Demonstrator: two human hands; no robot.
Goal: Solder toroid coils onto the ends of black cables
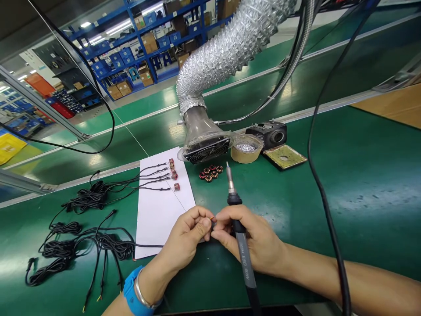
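Note:
My left hand [187, 239] is pinched shut on the end of a thin black cable [149, 245] that trails left over a white paper sheet [158, 210]. My right hand [253, 239] is closed around a black soldering iron [241, 245], its metal tip [229, 177] pointing up and away. The fingertips of both hands meet around a tiny orange-red part [212, 219], mostly hidden. Several small copper coils [210, 172] lie just beyond the hands. Finished cables with coils [173, 175] rest on the sheet's far end.
A silver fume-extraction hose with a clear hood [205, 140] opens toward the work spot. A tape roll holding solder dross [246, 148], a black iron stand [268, 131] with yellow sponge tray [284, 156] sit behind. Bundled black cables [75, 245] lie at left. A black cord [329, 210] hangs at right.

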